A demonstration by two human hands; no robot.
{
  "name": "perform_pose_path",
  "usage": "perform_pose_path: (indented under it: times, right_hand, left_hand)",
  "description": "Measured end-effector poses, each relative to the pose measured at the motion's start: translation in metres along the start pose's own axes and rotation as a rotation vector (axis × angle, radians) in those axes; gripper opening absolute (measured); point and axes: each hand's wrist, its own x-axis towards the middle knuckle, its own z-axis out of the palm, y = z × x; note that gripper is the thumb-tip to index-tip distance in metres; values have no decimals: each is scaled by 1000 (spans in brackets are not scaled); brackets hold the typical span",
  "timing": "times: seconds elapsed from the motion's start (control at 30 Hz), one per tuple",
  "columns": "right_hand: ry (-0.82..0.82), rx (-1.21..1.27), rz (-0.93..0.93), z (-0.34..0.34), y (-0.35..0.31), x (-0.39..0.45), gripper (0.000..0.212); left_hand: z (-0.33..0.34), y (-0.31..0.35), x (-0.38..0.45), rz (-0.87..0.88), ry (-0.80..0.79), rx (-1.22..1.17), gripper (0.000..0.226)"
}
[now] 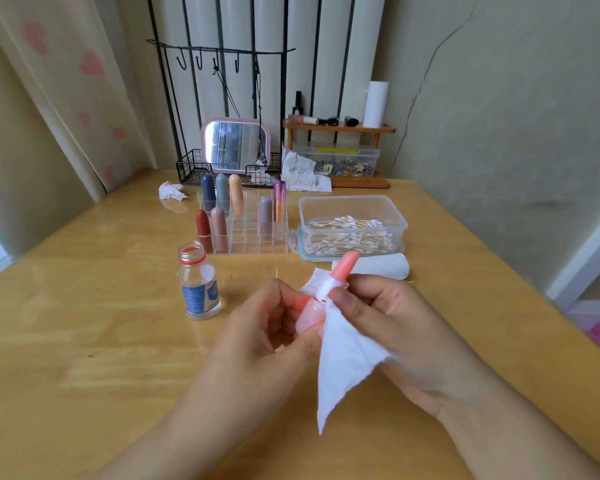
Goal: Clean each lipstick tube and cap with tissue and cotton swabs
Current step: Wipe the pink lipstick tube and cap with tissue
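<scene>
Your two hands meet low over the tabletop (pixel 84 341), nearest the camera. Your left hand (pixel 274 327) curls its fingers round the pale pink base of a lipstick tube (pixel 309 315), gripping it. Your right hand (pixel 388 320) pinches a white tissue (pixel 340 368) around the tube's white neck, just below the coral lipstick bullet (pixel 347 266), which points up and away from you. One corner of the tissue hangs down between your wrists; red smears show on it near the neck.

Left of your hands stands a small clear glass bottle (pixel 200 289) with a blue label and a red ring at its open mouth. Behind it, a clear acrylic organizer (pixel 250 244) holds capped lipsticks upright in several colours. To its right sits a clear plastic box of cotton swabs (pixel 352 226), with a folded white tissue pack (pixel 378 266) lying just in front of it. Crumpled tissues (pixel 170 191) lie farther back, near a wire basket (pixel 191 168) and a pink-framed mirror (pixel 236 145).
</scene>
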Motion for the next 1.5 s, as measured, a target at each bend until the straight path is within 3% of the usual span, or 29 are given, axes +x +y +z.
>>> perform_pose_path:
  times: [0.17, 0.23, 0.43, 0.53, 0.6, 0.7, 0.83, 1.0, 1.1, 1.23, 1.37, 1.5]
  right_hand:
    - [18, -15, -49, -2, 6, 2, 53]
    - [17, -25, -69, -3, 8, 2, 60]
    - [88, -36, -89, 5, 15, 4, 58]
    - [123, -27, -85, 6, 15, 3, 36]
    - [122, -29, -93, 6, 13, 2, 27]
    - [69, 52, -132, 5, 9, 1, 21]
    - [53, 73, -153, 3, 12, 3, 26]
    - [123, -44, -148, 7, 18, 4, 53]
    - [124, -42, -141, 7, 17, 4, 45]
    - [79, 77, -160, 7, 12, 2, 25]
    - [79, 66, -172, 6, 16, 3, 46]
    - [126, -65, -155, 8, 22, 5, 54]
  left_hand:
    - [2, 8, -1, -209, -78, -281, 19]
    - [0, 8, -1, -244, -107, -309, 7]
    - [4, 15, 0, -204, 12, -329, 12]
    - [5, 11, 2, -189, 99, -285, 21]
    - [6, 11, 1, -225, 108, -282, 24]
    - [5, 15, -1, -312, 27, -304, 12]
    - [6, 21, -1, -299, -43, -300, 21]
    - [9, 27, -2, -226, 12, -319, 13]
    - [9, 18, 1, -259, 96, -319, 17]
    - [4, 10, -1, -291, -38, -314, 15]
    - [4, 12, -2, -231, -81, -352, 11]
    - [4, 9, 0, -143, 96, -335, 18]
